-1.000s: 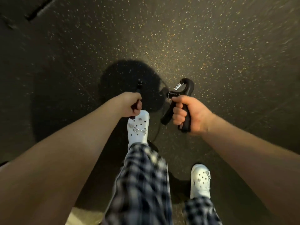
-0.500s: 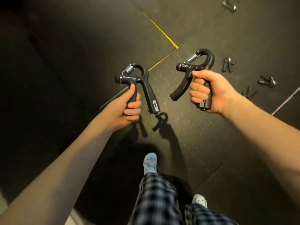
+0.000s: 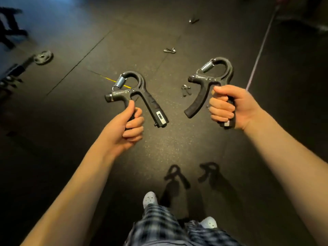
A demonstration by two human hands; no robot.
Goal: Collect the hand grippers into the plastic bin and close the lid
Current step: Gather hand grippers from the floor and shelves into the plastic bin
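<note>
My left hand (image 3: 126,129) grips one handle of a black hand gripper (image 3: 140,96) with a steel spring, held up in front of me. My right hand (image 3: 229,108) grips the handle of a second black hand gripper (image 3: 211,80), its other handle sticking out to the left. More hand grippers lie on the dark floor ahead: one (image 3: 186,90) between the held pair, one (image 3: 169,50) farther off, one (image 3: 193,20) farthest. The plastic bin is not in view.
The floor is dark rubber matting (image 3: 88,174) with seams and a yellow line (image 3: 113,80). A weight plate (image 3: 43,57) and dark gym equipment (image 3: 10,75) sit at the left. A pale line (image 3: 260,48) crosses the floor at the right. My feet and checked trousers (image 3: 159,226) are below.
The view has swung across the floor from looking straight down; both hands have come up with a gripper each, and different floor grippers plus the weight plate have come into sight.
</note>
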